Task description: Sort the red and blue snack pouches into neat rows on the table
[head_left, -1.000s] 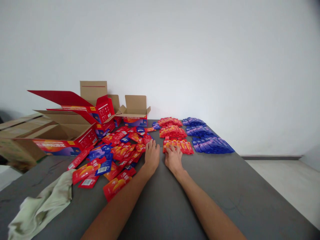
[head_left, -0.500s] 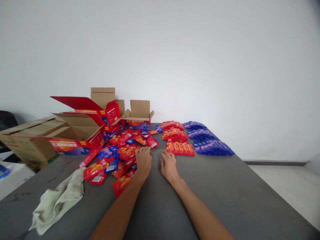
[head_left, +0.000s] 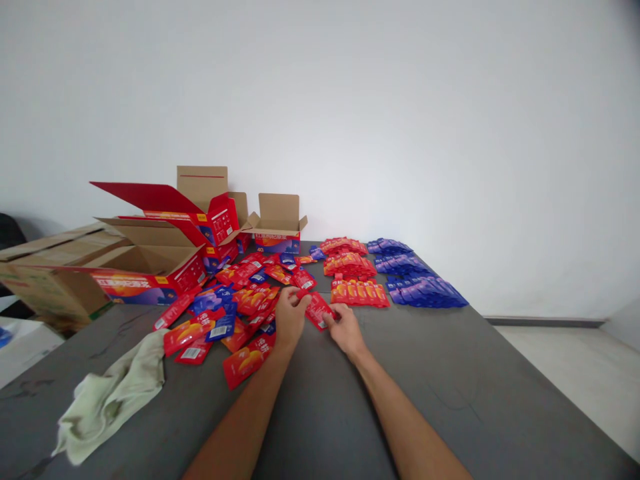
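A red pouch (head_left: 317, 309) with a white label patch is stretched at a slant between my two hands, just above the grey table. My left hand (head_left: 291, 317) pinches its upper left end, and my right hand (head_left: 347, 329) grips its lower right corner between thumb and fingers. Left of my left hand spreads a loose heap of red and blue pouches (head_left: 253, 298). Beyond my right hand lies a neat overlapping row of red pouches (head_left: 358, 293), with more red stacks behind it. Blue pouches (head_left: 425, 291) are fanned in rows to the right of these.
Open printed cartons (head_left: 145, 283) stand at the back left, and a smaller open carton (head_left: 277, 241) is by the wall. A pale green cloth (head_left: 115, 397) lies crumpled at the front left. Brown cardboard boxes (head_left: 55, 280) stand beside the table's left edge.
A red pouch has come into view between my hands, with both closed on it. Before, my left hand was at the heap's edge and my right rested on the table.
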A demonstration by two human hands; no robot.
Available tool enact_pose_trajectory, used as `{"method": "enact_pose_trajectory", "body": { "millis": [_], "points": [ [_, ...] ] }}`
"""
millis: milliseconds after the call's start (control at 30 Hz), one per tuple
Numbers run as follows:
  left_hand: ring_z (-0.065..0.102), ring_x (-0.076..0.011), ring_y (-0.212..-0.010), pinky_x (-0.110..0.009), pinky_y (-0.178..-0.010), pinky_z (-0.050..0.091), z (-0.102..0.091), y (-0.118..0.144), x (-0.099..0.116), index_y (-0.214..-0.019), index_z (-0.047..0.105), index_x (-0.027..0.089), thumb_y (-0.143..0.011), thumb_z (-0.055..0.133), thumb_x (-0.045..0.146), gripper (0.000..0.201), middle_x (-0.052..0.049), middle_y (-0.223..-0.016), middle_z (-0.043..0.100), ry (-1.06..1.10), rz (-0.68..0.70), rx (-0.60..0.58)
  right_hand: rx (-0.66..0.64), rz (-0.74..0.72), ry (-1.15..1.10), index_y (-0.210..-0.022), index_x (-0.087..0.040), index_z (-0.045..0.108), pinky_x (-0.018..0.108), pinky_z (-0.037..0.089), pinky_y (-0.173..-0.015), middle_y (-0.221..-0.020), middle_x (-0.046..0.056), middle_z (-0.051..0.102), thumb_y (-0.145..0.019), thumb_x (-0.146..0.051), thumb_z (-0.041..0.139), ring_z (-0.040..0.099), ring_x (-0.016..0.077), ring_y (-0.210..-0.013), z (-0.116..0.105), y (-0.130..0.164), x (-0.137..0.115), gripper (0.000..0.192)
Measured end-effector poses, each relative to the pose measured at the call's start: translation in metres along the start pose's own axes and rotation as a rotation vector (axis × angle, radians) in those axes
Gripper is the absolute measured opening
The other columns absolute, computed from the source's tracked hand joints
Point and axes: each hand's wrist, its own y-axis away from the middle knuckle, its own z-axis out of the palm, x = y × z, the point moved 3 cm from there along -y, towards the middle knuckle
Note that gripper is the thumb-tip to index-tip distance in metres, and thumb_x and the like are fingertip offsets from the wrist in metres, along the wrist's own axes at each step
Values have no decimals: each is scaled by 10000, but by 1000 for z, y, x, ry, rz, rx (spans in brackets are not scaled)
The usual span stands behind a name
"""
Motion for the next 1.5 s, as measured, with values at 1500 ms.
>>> {"method": "enact_pose_trajectory", "body": {
  "millis": [1500],
  "points": [
    [643,-134,-638,-240,-583,517,48,10,-51,-1159,565,164,-687,723,191,498,-56,-842,699,286,-345,-151,69,-193,305,-1292,-202,609,417,388,-1047,-1340,95,566,-864,-171,546,465,258,-1211,10,4,12,433]
  ]
}}
